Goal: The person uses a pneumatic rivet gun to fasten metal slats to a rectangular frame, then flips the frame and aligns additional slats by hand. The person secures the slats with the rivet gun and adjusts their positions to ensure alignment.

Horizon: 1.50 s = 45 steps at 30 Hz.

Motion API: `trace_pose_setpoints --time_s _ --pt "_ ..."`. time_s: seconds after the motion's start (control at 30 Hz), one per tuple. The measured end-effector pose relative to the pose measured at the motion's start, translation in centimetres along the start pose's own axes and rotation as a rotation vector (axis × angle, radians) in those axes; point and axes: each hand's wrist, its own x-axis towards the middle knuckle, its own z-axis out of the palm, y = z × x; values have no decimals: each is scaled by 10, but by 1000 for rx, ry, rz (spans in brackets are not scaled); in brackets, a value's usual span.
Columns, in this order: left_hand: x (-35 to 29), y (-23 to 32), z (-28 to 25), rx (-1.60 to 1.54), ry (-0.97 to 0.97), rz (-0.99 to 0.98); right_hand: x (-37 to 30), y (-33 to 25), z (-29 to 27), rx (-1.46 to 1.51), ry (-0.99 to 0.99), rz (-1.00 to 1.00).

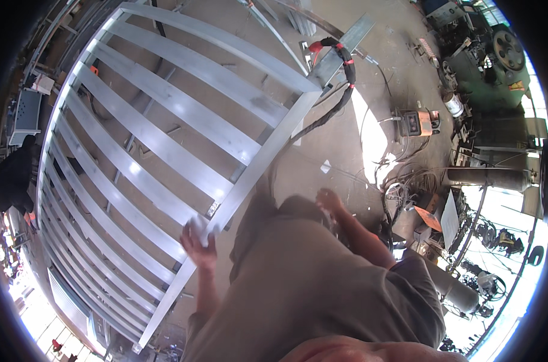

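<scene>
A large slatted metal frame [259, 152], silvery grey with many parallel flat bars, stretches across the left of the view. At its near rail, my left hand [200, 250] has its fingers around a pale, crumpled wad [198, 229], pressed against the end of a bar. Motion smears the wad, so whether it is cloth or paper I cannot tell. My right hand [329, 202] hangs in the air to the right of my body, away from the frame. Its fingers are loosely bent and apart, with nothing seen in them.
A black cable with red bands [349, 69] drapes over the frame's far right corner. An orange boxy machine [417, 123] stands on the floor at right, near tangled cables [400, 193]. Gas cylinders [455, 289] lie farther right. A person in dark clothes [13, 175] is beyond the frame at left.
</scene>
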Motion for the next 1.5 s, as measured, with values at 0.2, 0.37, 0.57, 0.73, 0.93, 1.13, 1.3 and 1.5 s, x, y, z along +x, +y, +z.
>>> trace_pose_setpoints --time_s 0.2,0.37,0.57,0.73,0.93,1.13,1.3,1.5 --pt "109 116 37 -126 5 131 50 -135 -26 239 0 61" --pt "197 208 46 -253 -11 145 91 -275 -51 460 -158 -118" --pt "369 344 81 -465 101 201 187 -458 -105 541 -445 -362" --pt "567 479 102 -716 101 249 279 -602 -124 671 -502 -44" --pt "766 575 114 -372 18 62 366 -703 -116 824 -498 111" --pt "822 589 149 -116 -22 79 423 -753 -96 1015 -561 191" --pt "798 619 155 -31 15 186 453 -766 -92 1304 -597 198" --pt "752 685 161 114 -148 336 480 -705 -120 1404 -388 -288"
